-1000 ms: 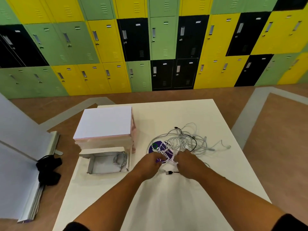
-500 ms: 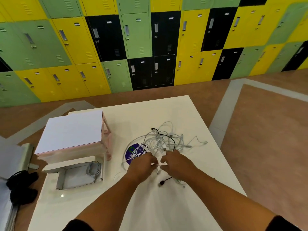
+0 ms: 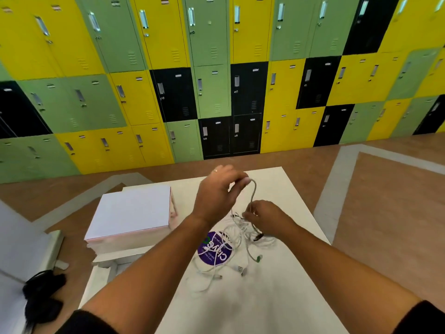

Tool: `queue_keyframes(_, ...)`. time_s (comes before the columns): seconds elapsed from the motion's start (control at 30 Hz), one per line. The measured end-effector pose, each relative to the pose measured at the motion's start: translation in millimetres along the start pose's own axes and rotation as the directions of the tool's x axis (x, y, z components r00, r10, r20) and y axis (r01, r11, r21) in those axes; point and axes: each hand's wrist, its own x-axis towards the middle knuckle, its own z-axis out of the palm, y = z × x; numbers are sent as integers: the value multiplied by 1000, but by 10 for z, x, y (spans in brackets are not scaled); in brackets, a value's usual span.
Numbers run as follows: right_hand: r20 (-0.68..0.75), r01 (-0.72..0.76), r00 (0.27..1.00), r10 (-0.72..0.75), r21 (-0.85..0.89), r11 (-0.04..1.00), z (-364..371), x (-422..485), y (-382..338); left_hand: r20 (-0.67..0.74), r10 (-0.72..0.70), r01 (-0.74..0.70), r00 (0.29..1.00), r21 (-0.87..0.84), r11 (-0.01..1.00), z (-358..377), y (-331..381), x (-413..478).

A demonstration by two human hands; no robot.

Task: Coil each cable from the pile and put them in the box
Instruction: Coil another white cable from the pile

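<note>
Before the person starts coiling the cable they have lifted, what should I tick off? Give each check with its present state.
1. Left hand pinches the grey cable at its raised bend: ok.
2. Right hand grips the same cable lower down: ok.
3. Grey cable free of the pile: not ok, its lower part runs into the tangle.
4. Both ends of the cable found: cannot tell, several plugs lie in the pile.
5. Box open and within reach: cannot tell, the left forearm hides most of it.
6. Bare table in front to coil over: ok.
</note>
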Motion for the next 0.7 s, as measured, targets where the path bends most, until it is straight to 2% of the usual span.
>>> queue_keyframes(0.13,84,3,996,6,-103,995,-38,-15,-115,-169,-32,8,985,-138,990,-234,148,310)
queue_keyframes(0.17,96,0,995,8,-82,997,-33,-33,-122,-207,-43,8,977,-167,986,-282,173,370)
queue_keyframes(0.23,112,-16,994,10,52,999,-66,-64,-170,-271,-79,21,959,-210,977,-376,202,465)
queue_keyframes(0.33,100,-20,995,-3,231,973,-136,-77,-260,-334,-206,97,920,-315,944,-460,184,516)
queue_keyframes(0.47,72,-97,995,73,433,896,-140,-83,-188,-410,-421,183,809,-505,843,-545,148,561)
queue_keyframes(0.57,42,-145,989,144,519,842,-132,-84,-126,-370,-436,215,820,-508,834,-600,86,551)
queue_keyframes(0.7,-55,-74,985,164,723,687,-283,-64,-296,-169,-458,353,873,-428,832,-534,-112,381)
